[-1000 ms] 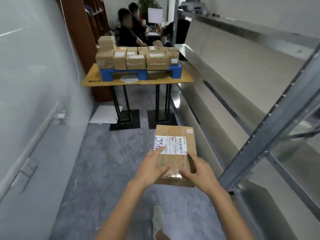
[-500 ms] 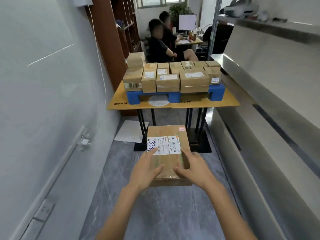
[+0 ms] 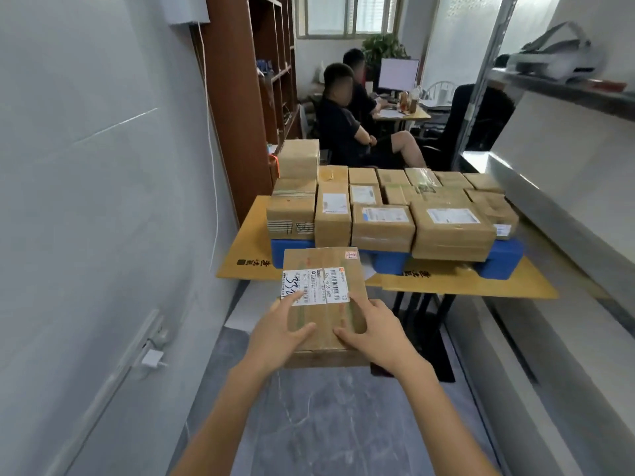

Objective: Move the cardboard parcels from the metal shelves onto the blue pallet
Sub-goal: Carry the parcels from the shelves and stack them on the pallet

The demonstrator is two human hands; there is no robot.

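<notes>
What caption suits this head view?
Left hand and right hand hold a labelled brown cardboard parcel before the blue plastic pallet stacked with taped parcels.

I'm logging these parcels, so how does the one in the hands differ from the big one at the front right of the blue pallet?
The held parcel is in the air, gripped by the left hand and right hand; the big parcel rests on the blue pallet. The held parcel's label bears black handwriting; the big parcel's label shows none. Both are taped brown cardboard, labelled on top.
</notes>
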